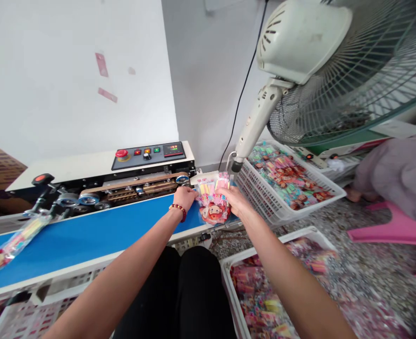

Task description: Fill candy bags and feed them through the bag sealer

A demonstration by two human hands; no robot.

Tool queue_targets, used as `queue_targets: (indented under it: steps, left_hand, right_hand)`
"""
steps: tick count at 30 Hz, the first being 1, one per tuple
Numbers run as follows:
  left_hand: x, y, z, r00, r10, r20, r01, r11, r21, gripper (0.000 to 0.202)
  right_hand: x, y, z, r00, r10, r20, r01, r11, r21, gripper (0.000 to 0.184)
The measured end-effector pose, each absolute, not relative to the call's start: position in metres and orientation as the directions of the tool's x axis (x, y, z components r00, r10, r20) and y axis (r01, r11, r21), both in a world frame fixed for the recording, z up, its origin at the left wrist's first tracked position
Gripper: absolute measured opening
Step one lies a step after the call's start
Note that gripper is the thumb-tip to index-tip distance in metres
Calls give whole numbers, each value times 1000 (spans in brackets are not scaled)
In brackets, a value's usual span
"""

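Observation:
Two clear plastic packets with pink and yellow sticks and cartoon faces on red lie side by side at the right end of the blue conveyor belt. My right hand grips the right packet near its upper part. With fingers pinched, my left hand is at the left packet's upper edge; a beaded bracelet circles that wrist. Behind the hands stands a band sealing machine with rollers and a control panel. Another packet lies at the belt's left end.
A white basket full of packets stands to the right, below a large fan. A second white crate of packets sits beside my right knee. A pink stool with a person on it is at far right.

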State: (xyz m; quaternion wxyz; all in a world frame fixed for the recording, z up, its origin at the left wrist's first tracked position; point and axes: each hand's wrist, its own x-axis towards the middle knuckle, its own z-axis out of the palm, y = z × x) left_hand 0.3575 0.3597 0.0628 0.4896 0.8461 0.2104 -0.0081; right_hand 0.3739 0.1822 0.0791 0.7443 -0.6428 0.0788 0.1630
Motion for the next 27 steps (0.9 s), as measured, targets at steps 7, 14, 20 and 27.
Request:
queue_targets:
  steps: [7,14,20,27]
  left_hand:
    - [361,401,64,885,416,-207,416,-511,752,11]
    - [302,447,91,835,550,-2,467,-706,532,24]
    - [290,403,90,951,308,10,226,-720,656,29]
    - [357,362,70,914,342,-219,361,-435,825,19]
  right_hand:
    - [375,172,81,927,101,-362,-374,142,-917,13]
    - [372,195,83,913,220,-342,-388,215,-896,14]
    - [370,205,83,887,295,-356,-419,190,-888,9]
    - [372,197,83,912,237,-334,-385,214,-898,12]
